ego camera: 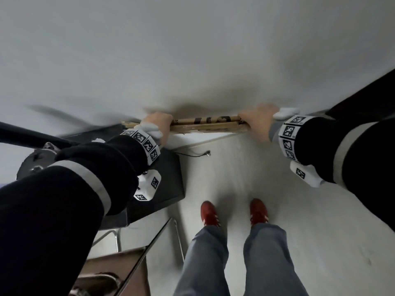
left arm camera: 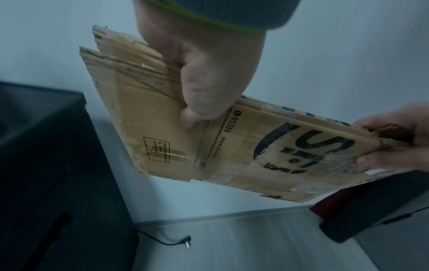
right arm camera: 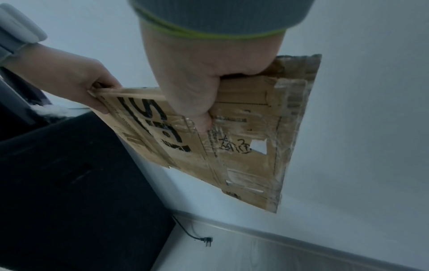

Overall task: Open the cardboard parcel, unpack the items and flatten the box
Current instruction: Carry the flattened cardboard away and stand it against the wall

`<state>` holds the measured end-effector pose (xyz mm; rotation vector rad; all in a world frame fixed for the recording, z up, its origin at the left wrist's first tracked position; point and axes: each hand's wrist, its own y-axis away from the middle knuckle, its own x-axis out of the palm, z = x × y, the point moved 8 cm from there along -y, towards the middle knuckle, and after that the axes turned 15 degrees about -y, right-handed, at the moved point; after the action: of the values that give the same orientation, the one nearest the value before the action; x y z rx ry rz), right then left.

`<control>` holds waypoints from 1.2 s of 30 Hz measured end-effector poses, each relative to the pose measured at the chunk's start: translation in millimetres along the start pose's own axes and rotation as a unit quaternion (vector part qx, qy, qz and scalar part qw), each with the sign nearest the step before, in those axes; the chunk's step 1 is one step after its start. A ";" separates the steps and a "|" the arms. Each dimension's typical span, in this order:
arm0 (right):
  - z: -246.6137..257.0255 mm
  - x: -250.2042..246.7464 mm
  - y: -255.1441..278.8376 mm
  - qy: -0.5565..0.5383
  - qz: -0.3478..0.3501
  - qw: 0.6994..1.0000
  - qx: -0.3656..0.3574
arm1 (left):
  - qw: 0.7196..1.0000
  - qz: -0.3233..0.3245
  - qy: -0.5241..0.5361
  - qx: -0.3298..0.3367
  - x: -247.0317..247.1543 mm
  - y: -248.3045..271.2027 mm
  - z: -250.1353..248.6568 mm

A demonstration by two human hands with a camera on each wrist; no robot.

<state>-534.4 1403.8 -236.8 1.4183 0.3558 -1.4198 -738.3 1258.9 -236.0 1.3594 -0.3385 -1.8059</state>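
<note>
At the far left of the head view, a long dark blurred shape (ego camera: 32,131) crossed the picture; what it was could not be told. Below it stood a black box-shaped object (ego camera: 168,178) on the pale floor (ego camera: 299,231), partly covered by the person's dark sleeve. A thin black cable with a plug (left arm camera: 185,243) lay on the floor near the white wall (ego camera: 192,50).

The left hand (ego camera: 159,124) gripped the flattened brown cardboard box with black printing (ego camera: 207,123) near its left end. In the left wrist view, the fingers (left arm camera: 204,88) were curled over the upper edge, and the thumb was hidden behind the cardboard. The box was in the air, held upright just before the wall, well above the floor. From the head camera only its folded top edge was visible, so the printed face showed only in the wrist views. The large black letters were cut off by the hands, and the small print and the handwriting were too blurred to read, except the number 95338.

The right hand (ego camera: 259,120) clenched the same upper edge near the right end. Some clear tape and torn holes showed on that side. Beyond it, a dark object with a red part (left arm camera: 362,207) was cut off by the frame. Two red shoes (ego camera: 233,212) stood on the floor below.
</note>
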 end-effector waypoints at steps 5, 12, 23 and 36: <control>0.5 70.0 -61.9 0.002 0.020 1.000 0.010 | 1.000 0.021 0.020 0.004 69.3 -58.4 -0.7; -8.1 114.3 -125.4 0.019 0.033 0.999 0.013 | 0.999 0.014 0.020 -0.046 117.3 -113.2 -2.1; -38.7 201.2 -187.9 0.018 0.086 0.996 0.001 | 0.997 -0.031 -0.040 -0.057 155.4 -174.9 -27.1; -33.1 293.6 -262.7 0.024 0.022 0.998 -0.058 | 0.992 -0.021 -0.044 -0.118 254.6 -248.8 -44.2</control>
<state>-652.0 1406.1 -614.3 1.3590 0.4275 -1.3106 -828.9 1235.2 -582.2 1.1311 -0.1376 -1.8787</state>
